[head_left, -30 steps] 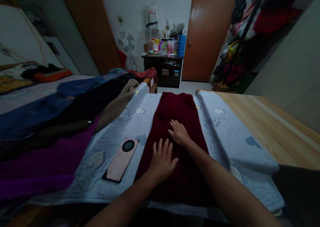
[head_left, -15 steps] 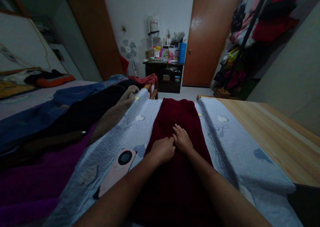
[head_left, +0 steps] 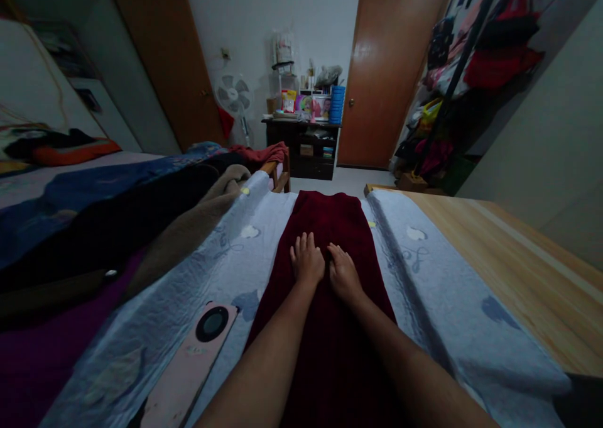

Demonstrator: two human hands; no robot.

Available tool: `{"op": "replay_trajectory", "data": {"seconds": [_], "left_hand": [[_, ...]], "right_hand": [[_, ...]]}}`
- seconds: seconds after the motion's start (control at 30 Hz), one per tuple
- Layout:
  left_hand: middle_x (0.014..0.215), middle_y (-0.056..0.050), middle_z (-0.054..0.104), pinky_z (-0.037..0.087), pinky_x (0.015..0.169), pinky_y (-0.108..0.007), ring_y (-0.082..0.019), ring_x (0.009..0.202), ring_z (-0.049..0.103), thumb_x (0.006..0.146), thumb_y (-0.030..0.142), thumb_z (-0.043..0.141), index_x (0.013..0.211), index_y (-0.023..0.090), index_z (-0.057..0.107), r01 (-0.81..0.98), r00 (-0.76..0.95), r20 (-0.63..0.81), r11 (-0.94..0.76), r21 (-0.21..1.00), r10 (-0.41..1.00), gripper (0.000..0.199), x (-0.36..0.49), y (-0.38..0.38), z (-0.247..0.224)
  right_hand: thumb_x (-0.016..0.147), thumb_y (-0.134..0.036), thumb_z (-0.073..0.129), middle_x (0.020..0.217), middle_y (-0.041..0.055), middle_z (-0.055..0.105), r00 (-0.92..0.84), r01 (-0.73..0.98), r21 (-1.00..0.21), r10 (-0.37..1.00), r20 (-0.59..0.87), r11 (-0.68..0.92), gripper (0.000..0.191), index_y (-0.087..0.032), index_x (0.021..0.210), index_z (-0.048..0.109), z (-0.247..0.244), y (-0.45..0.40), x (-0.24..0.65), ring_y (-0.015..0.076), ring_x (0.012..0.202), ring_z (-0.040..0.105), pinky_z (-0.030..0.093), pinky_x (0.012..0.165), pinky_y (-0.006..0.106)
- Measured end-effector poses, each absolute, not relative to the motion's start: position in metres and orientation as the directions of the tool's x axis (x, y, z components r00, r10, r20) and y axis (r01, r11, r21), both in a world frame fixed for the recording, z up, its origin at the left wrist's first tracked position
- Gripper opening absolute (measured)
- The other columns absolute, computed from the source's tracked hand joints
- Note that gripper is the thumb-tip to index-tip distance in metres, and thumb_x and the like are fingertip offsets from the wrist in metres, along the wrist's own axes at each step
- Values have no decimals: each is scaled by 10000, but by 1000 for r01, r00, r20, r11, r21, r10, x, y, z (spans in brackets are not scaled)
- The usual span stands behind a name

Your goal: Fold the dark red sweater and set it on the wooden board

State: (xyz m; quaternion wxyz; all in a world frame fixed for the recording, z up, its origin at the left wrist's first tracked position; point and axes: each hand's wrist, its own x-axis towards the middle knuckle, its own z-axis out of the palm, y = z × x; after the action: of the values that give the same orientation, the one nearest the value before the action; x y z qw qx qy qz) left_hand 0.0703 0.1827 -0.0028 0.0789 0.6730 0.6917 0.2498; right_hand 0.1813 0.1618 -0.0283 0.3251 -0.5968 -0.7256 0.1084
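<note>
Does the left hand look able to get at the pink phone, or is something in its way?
Probably yes: the pink phone lies uncovered on the pale sheet, beside the left forearm, with nothing visible between. The left hand rests on the dark red cloth, seemingly holding nothing.

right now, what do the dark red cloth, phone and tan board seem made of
Dark red cloth: matte fabric, perhaps knitted, lying soft without shine. Phone: hard pink back with crisp edges, plastic or glass unclear. Tan board: wood or laminate, judging by grain-like streaks.
</note>
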Motion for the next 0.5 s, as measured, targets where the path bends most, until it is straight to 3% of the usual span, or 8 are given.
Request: {"op": "replay_trajectory", "data": {"seconds": [0.17,0.3,0.5], "left_hand": [[1506,-136,349,235,1117,-540,-289,1401,268,909,301,389,1429,154,360,921,-57,258,-50,387,965,540,72,183,-7],[1521,-147,313,206,1122,-560,-306,1404,254,897,314,417,1445,136,334,939,-35,238,-49,339,971,582,75,183,-7],[1549,-126,254,145,1081,-668,-393,1409,182,876,356,459,1468,229,307,950,-41,174,-15,312,984,624,75,183,-5]], "right_hand": [[904,-179,357,1427,106,466,-170,773,-535,924,341,340,472,-175,1360,476,-26,197,192,226,1374,338,313,1102,478],[938,-229,354,1477,89,402,-264,826,-439,931,252,353,462,-171,1387,446,-17,222,196,243,1402,275,259,1124,477],[970,-358,340,1523,66,321,-333,879,-306,929,160,367,503,-171,1435,380,-7,247,203,268,1424,200,220,1131,466]]}}
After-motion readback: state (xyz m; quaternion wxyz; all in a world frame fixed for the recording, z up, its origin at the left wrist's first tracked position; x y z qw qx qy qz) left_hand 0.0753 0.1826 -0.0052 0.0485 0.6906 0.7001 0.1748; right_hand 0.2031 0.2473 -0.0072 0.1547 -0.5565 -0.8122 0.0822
